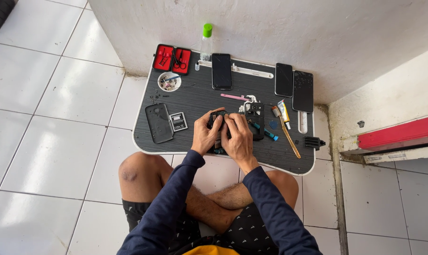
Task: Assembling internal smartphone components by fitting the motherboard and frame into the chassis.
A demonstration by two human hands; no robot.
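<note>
A small dark phone body (218,119) is gripped in both hands over the middle of the low black counter (195,97). The left hand (204,136) is wrapped around its left edge, and the right hand (237,137) is curled over its top and right side, fingers pressed down on it. So both hands are closed on the same piece, nothing released. What's under the fingers can't really be made out, too much is covered.

Everything else is laid out around that phone body. Just to its left a flat battery (178,121) is set down, and further left a grey back cover (159,123). Behind it, toward the wall, a black phone (221,71) is lying face up, with a pink pry tool (234,97) between the two. To the right, a tube of glue (284,112) and a long thin yellowish tool (289,138) are lying, and past them two more dark phones (293,85) side by side. Far back left a red-lined tool case (172,59) is opened, with a small white dish (169,81) of bits in front of it and a green-capped bottle (206,41) beside it.

Handling-wise, the phone body is probably light and stiff but fragile once opened, so it's best held by the frame edges, not squeezed across the middle.
</note>
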